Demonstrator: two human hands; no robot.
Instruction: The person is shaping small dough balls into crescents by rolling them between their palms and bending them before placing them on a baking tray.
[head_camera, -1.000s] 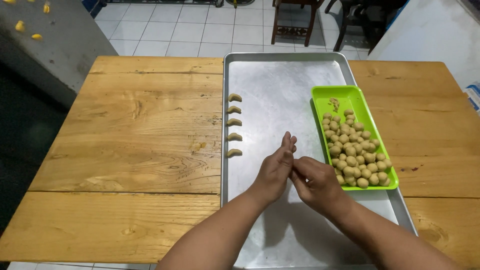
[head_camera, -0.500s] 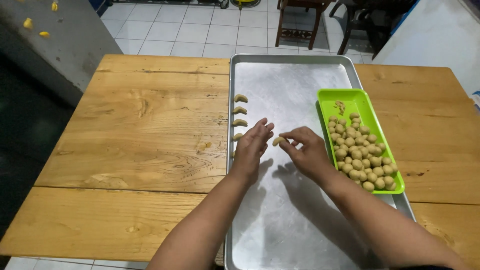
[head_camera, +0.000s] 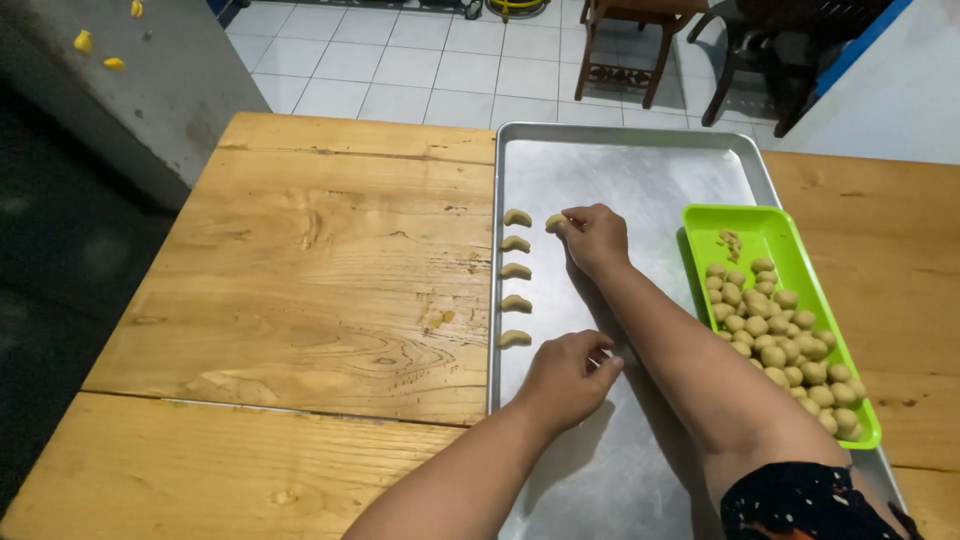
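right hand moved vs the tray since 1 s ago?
Yes. The right hand went up the metal tray and left, away from the green tray, to the top of the crescent row, holding a dough piece.

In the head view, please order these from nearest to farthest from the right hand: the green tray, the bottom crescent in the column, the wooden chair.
From the right hand:
1. Green tray, just to its right.
2. Bottom crescent, lower left, near the left hand.
3. Wooden chair, on the floor beyond the table.

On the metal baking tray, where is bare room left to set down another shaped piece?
Bare metal on the baking tray lies between the column of crescents and the green tray, and along the far end. The right hand and left hand crowd the crescents' side.
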